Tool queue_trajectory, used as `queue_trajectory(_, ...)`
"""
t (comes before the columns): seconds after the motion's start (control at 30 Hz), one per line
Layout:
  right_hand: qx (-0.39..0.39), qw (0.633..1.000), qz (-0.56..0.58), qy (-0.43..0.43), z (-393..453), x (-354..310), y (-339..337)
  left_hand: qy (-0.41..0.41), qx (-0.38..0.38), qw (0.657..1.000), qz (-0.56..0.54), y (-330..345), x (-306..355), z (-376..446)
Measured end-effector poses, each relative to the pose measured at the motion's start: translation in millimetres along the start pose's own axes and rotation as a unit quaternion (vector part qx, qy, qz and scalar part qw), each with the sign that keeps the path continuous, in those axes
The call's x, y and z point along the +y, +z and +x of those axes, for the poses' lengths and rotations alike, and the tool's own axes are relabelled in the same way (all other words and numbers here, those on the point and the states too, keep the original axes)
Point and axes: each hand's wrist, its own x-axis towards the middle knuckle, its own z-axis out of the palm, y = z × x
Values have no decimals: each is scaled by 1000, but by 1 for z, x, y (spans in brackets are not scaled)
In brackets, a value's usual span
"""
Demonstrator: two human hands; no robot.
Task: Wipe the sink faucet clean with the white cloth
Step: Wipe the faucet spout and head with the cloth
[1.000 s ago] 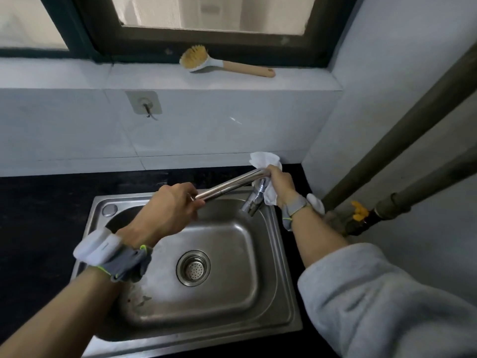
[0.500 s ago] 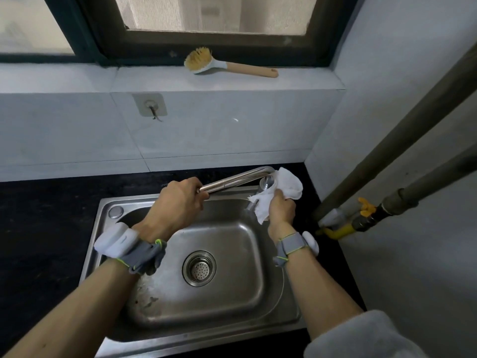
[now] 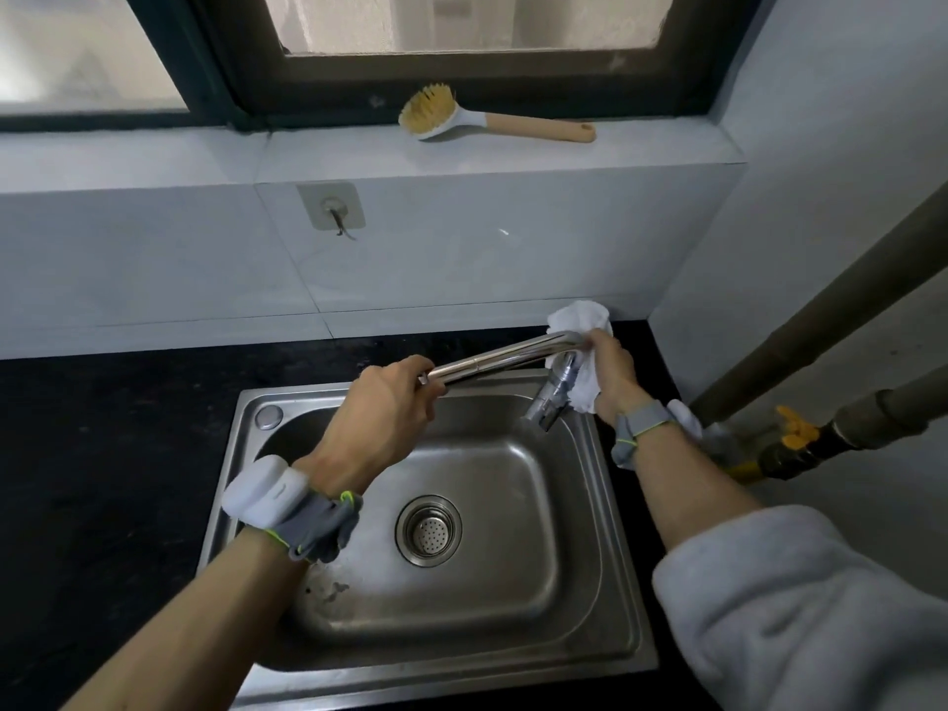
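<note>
A chrome faucet (image 3: pixel 505 357) stretches its long spout leftward over a steel sink (image 3: pixel 613 602). My left hand (image 3: pixel 390 410) is closed around the spout's free end. My right hand (image 3: pixel 610 372) holds the white cloth (image 3: pixel 579 316) bunched against the faucet's upright body at the sink's back right corner. The cloth wraps behind the bend of the spout and hangs down beside the valve body. The faucet's lower body and handle (image 3: pixel 551 402) show in front of the cloth.
A black countertop (image 3: pixel 118 443) surrounds the sink. A scrub brush (image 3: pixel 461 120) lies on the white window ledge. A wall hook (image 3: pixel 332 207) sits on the tiles. Pipes with a yellow valve (image 3: pixel 792 436) run along the right wall close to my right wrist.
My right hand has moved the cloth up from the faucet's lower body to the bend at its top. My left hand keeps its hold on the spout.
</note>
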Motion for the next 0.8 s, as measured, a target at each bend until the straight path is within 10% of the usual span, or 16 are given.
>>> queue_trajectory(0.8,184,978,-92,-8,-48,55,5,9,1,1000,-12,-7,0,0)
